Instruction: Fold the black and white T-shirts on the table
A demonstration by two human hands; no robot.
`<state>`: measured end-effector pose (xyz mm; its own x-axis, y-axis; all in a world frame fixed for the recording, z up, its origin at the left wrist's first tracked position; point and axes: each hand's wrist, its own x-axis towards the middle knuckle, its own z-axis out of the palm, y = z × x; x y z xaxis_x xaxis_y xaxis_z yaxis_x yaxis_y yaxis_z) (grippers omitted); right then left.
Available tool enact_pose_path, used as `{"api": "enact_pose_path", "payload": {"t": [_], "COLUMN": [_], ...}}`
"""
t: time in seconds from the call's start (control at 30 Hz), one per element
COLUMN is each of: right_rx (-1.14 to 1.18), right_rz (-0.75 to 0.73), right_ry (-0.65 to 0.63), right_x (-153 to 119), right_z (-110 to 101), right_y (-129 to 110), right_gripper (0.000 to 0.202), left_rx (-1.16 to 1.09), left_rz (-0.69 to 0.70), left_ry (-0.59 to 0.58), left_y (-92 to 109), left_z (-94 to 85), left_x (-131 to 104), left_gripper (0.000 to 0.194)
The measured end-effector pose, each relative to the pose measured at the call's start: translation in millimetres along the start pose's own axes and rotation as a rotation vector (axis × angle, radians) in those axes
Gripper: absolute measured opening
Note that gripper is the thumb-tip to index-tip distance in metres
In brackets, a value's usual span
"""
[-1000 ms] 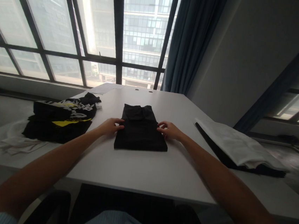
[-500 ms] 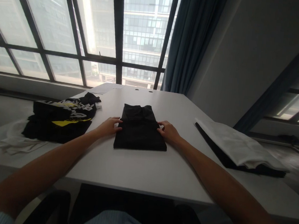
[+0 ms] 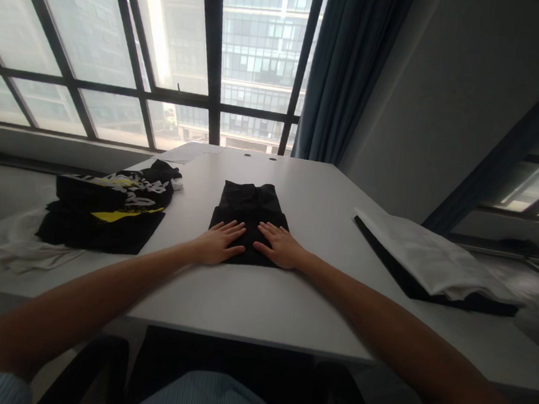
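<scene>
A folded black garment lies in the middle of the white table. My left hand rests flat, fingers spread, on the near left part of it. My right hand lies flat beside it on the near right part. Both palms press down on the cloth and neither hand grips anything. The near edge of the garment is hidden under my hands.
A pile of black clothes with yellow and white print sits at the left on a white cloth. A stack of white over black folded fabric lies at the right. Papers rest at the table's far edge by the window.
Both hands have moved from the garment's left and right edges inward onto its near top surface and now lie flat. The view has shifted slightly.
</scene>
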<state>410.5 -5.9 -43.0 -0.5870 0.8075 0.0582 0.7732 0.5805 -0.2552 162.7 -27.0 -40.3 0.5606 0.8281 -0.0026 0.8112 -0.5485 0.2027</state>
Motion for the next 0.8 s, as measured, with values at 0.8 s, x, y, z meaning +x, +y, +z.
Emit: {"api": "enact_pose_path", "payload": {"t": [0.8], "right_rx": [0.097], "right_rz": [-0.204], "right_ry": [0.238], "right_x": [-5.4], "right_z": [-38.0], "right_y": [94.6], "right_gripper": [0.035], "left_rx": [-0.291], "left_rz": [0.22], "left_ry": [0.176], "left_y": [-107.2], "left_z": [-31.9], "left_x": [-7.7], "left_gripper": [0.039]}}
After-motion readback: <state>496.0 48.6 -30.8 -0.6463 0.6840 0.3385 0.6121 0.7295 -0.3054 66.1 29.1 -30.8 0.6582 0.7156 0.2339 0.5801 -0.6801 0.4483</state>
